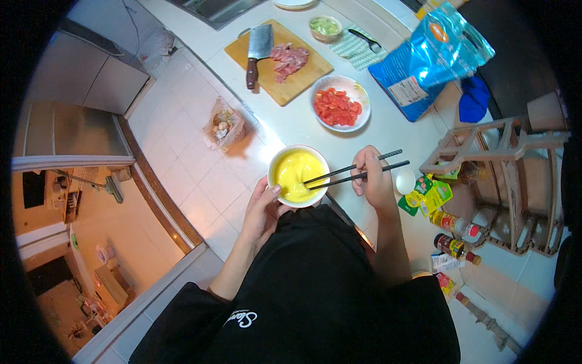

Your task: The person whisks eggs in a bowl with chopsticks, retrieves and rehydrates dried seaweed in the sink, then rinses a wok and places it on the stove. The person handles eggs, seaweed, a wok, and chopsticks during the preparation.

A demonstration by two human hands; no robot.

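Note:
My left hand [265,207] grips a small white bowl [298,205] from its near left side, thumb on the rim. Inside is beaten egg [291,170], bright yellow and smooth with a few bubbles. A pair of black chopsticks [345,175] is held in my right hand [372,175], their tips dipped in the egg. The bowl is close in front of my body, near the counter edge. Just right of my right hand stands a white round object [405,181], possibly a cup or an egg. Beyond the bowl, a patterned bowl [363,120] contains chopped tomato [337,107].
A wooden cutting board [284,93] bears a cleaver [260,43] and sliced raw meat [289,60]. Behind are a bowl of chopped greens [325,28], a black peeler [366,40] on a cloth and a blue bag [427,63]. Bottles [450,223] and a rack [482,145] line the right side.

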